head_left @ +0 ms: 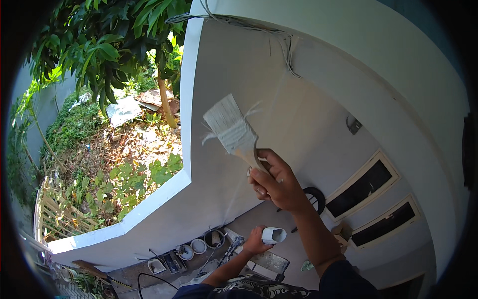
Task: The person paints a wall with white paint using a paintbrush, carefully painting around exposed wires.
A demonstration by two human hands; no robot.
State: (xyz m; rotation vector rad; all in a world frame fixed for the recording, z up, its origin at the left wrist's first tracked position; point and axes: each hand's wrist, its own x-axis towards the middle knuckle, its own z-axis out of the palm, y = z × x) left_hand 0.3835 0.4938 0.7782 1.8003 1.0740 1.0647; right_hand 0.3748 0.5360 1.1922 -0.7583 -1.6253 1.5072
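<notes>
Right hand (277, 181): fingers closed round the handle of a wide paintbrush (231, 127), centre of frame. Bristles whitened, pointing up-left; cannot tell whether they touch the wall (239, 60) behind. Left hand (255, 241), lower centre: fingers curled round a white cup (269, 235), its mouth facing right. Farther out: buckets (185, 252) in the lower frame, left of that hand; two dark windows (361, 190), lower right; leafy tree (107, 47), upper left.

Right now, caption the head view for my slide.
White-bristled paintbrush in the right hand, white container in the left hand, pale grey wall ahead.
</notes>
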